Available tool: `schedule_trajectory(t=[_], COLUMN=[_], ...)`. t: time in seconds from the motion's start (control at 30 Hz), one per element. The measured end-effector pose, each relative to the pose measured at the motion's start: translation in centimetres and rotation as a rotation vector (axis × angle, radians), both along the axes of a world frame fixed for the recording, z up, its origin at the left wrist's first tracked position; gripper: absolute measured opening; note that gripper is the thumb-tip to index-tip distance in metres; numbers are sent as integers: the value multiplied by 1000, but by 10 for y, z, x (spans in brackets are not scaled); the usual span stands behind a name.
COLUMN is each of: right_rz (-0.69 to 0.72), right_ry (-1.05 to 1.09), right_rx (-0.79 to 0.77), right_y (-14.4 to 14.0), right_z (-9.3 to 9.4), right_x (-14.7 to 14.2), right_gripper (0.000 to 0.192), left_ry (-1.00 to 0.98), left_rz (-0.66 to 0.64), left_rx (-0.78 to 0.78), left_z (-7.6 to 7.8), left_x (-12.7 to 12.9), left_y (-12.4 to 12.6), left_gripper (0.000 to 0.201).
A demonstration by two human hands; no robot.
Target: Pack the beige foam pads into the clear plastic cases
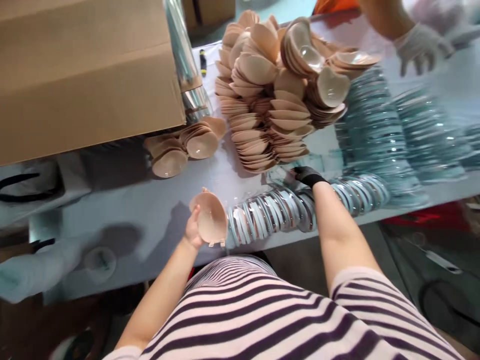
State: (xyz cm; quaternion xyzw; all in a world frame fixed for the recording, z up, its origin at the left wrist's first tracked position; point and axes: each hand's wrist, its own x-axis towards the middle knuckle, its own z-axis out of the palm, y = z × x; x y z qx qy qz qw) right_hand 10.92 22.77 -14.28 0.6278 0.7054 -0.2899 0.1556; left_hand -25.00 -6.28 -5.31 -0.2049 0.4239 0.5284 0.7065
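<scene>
My left hand (193,229) is closed on the edge of a beige bra cup (213,222), its hollow side facing up and a small clear clasp at its lower edge. My right hand (308,176), in a dark glove, reaches over a row of nested clear plastic shells (258,217) along the table's near edge. Its fingers, partly hidden, appear closed on a loose clear plastic shell (278,175). Beyond it rises a large heap of stacked beige bra cups (258,100). Two smaller stacks of cups (170,162) lie to the left.
A big cardboard box (90,75) stands at left, beside a shiny clear roll (183,55). Tall stacks of clear shells (378,135) fill the right side. A co-worker's gloved hand (423,47) hovers at the upper right. A black-and-yellow tool (203,62) lies behind.
</scene>
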Motion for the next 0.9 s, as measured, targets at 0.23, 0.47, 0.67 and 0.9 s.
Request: schedule_trajectory(t=[0.23,0.47,0.67,0.9], right_rz=[-202,-276,-214,-226], right_ry=[108,952,1157,1196], right_rx=[151,209,-8,20], right_y=[-9,-92,-169,-258], right_z=[35,126,172,158], right_x=[-5,-77,-147,-193], right_gripper=[33,28,44,37], left_ry=[96,228,289,445], left_rz=[-86,-208,-382,-361], left_rx=[-23,362,501,508], left_z=[-7,34,60,48], left_x=[-1,9,12,-22], left_y=[-31,-14,-8,-64], left_gripper=[35,61,52,26])
